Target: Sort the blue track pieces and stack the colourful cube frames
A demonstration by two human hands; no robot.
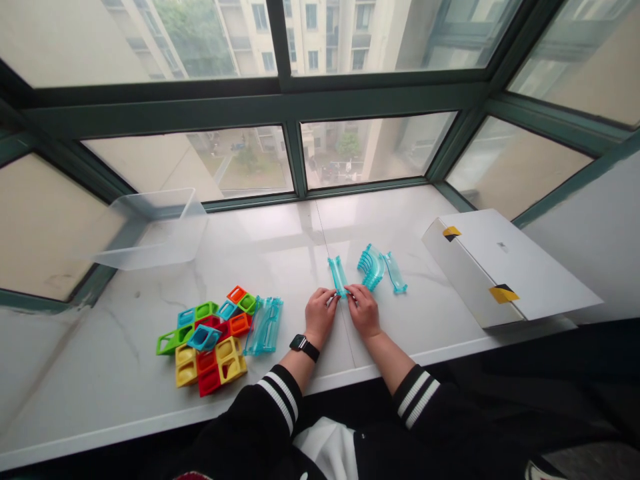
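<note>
A straight translucent blue track piece (337, 275) lies on the white sill, its near end between my hands. My left hand (321, 312) closes its fingertips on the near left corner of that piece. From the other side, my right hand (363, 309) pinches the near right corner. Just right of my hands are several nested curved blue track pieces (373, 267) and another straight blue track piece (395, 273). To the left of my left hand lies a group of blue track pieces (265, 325), touching a cluster of colourful hollow blocks (205, 340).
A clear plastic bin (150, 257) stands at the back left near the window. On the right sits a white box (515, 267) with black-and-yellow tape. Green window frames (295, 160) border the sill (150, 417), whose front edge runs beneath my forearms.
</note>
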